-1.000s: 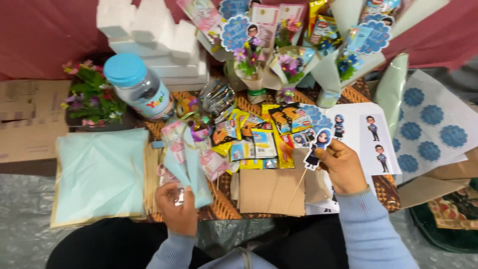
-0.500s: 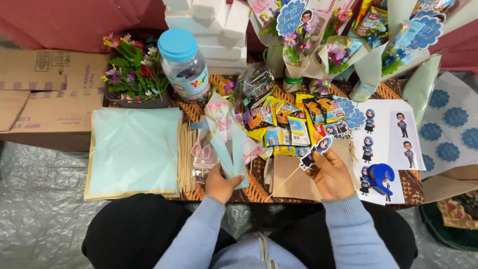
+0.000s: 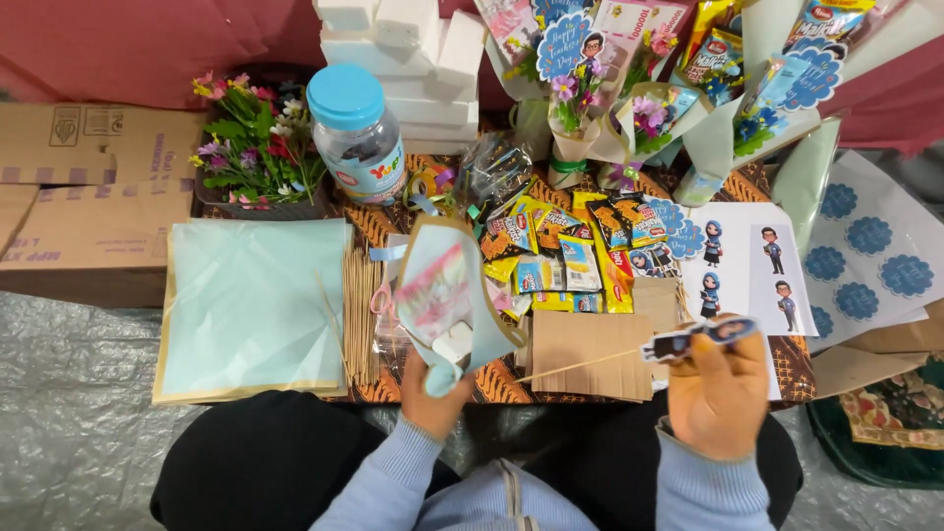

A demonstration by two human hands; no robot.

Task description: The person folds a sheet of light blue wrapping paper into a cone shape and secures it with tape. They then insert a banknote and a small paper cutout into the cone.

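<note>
While the right hand (image 3: 723, 393) pinched a cartoon-figure cutout on a thin wooden skewer (image 3: 629, 359), grip clamped at the topper end with fingers (image 3: 733, 349) curled over it, the stick's long axis ran nearly level, tilting slightly down to its bare tip on the left. That tip pointed straight toward the paper cone wrap (image 3: 447, 295), which lay left of the right hand and near the tip, not touching it. The cone sat in the left hand (image 3: 433, 388), grip closed on its narrow bottom end; its long axis stood roughly upright in view, open mouth facing away from the person, pink and white stuff inside, too unclear to name. So stick and cone were close to crosswise, left hand nearer the cone, right hand nearer the topper. Both were held over the near edge of the desk (image 3: 379, 221), above brown card pieces (image 3: 590, 349). Further out: a bundle of bare skewers (image 3: 359, 310) just left of the cone, a stack of pale blue sheets (image 3: 251, 305) beyond that, snack sachets (image 3: 565, 251) behind, a sticker sheet of figures (image 3: 752, 261) to the right, a blue-lidded jar (image 3: 356, 133) at the back.
</note>
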